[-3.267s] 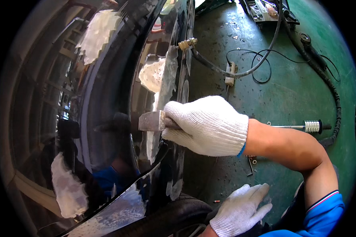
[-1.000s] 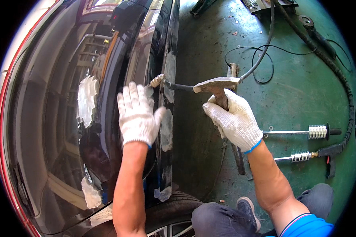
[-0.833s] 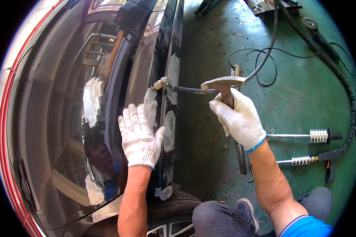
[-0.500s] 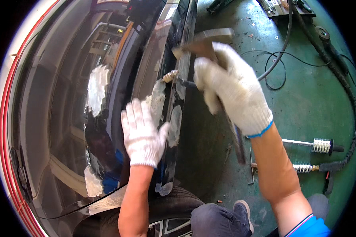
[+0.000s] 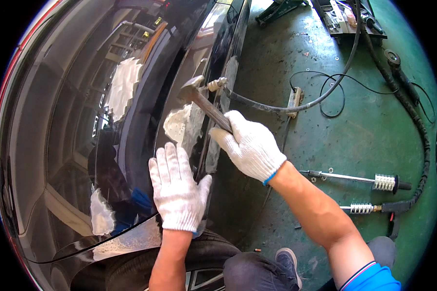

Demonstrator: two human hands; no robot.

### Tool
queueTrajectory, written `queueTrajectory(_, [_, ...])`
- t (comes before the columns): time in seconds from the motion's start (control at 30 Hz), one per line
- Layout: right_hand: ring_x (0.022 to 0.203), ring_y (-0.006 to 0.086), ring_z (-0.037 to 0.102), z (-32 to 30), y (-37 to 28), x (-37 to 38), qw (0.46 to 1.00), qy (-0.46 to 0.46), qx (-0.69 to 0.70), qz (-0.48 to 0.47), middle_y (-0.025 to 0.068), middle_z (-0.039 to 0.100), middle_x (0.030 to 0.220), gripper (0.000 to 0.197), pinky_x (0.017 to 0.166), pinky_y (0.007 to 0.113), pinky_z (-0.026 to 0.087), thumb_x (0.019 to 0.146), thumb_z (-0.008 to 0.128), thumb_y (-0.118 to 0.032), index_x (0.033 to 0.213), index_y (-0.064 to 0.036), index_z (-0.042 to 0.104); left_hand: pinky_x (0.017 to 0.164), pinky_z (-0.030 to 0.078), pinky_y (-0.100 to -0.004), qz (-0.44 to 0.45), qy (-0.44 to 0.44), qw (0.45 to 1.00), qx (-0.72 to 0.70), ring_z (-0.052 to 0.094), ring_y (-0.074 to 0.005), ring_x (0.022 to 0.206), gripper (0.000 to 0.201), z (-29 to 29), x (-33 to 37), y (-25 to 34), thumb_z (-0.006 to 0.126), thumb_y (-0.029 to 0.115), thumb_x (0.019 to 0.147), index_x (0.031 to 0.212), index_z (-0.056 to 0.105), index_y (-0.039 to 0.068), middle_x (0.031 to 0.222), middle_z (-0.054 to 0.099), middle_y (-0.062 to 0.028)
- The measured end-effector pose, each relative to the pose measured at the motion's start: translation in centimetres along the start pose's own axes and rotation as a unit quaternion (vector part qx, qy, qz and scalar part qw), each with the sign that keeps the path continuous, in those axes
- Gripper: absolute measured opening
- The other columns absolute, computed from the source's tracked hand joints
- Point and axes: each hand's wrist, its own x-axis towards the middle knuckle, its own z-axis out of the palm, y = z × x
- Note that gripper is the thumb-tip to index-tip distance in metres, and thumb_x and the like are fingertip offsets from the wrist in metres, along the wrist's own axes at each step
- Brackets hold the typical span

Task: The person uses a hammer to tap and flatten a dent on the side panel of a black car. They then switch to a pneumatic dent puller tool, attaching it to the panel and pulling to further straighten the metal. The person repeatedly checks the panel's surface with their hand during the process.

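Right hand [image 5: 255,148] clenches hammer [image 5: 207,106]; left hand [image 5: 179,194], gripping nothing, lies flat on panel [image 5: 131,140]. Hammer contact unclear. Stray swing could clip cable end [image 5: 217,84] or left hand.

Right fingers [image 5: 238,123] grip a hammer [image 5: 208,107] while left fingers [image 5: 171,164] touch dark bodywork [image 5: 116,169].

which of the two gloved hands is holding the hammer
The right hand: its fingers close around the handle of the hammer. The left hand lies flat on the dark car, holding nothing.
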Motion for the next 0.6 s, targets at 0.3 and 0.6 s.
queueTrajectory(0.3, [0.071, 0.0447, 0.067, 0.9, 0.4, 0.1, 0.998, -0.009, -0.054, -0.02, 0.0219, 0.068, 0.074, 0.035, 0.064, 0.052, 0.053, 0.099, 0.061, -0.038, 0.098, -0.0037, 0.056, 0.126, 0.02, -0.0565, -0.009, 0.013, 1.0, -0.023, 0.035, -0.0451, 0.149, 0.092, 0.0, -1.3, 0.4, 0.081, 0.039, 0.081, 0.149, 0.042, -0.009, 0.157, 0.04, -0.0301])
queueTrajectory(0.6, [0.074, 0.043, 0.069, 1.1, 0.6, 0.4, 0.996, -0.038, -0.078, 0.0, 0.0213, 0.069, 0.077, 0.034, 0.065, 0.052, 0.054, 0.1, 0.06, -0.038, 0.102, -0.0039, 0.057, 0.126, 0.019, -0.0563, -0.007, -0.003, 1.0, -0.023, 0.031, -0.0455, 0.15, 0.092, 0.0, -1.5, 0.4, 0.081, 0.037, 0.082, 0.15, 0.041, -0.009, 0.158, 0.039, -0.0293])
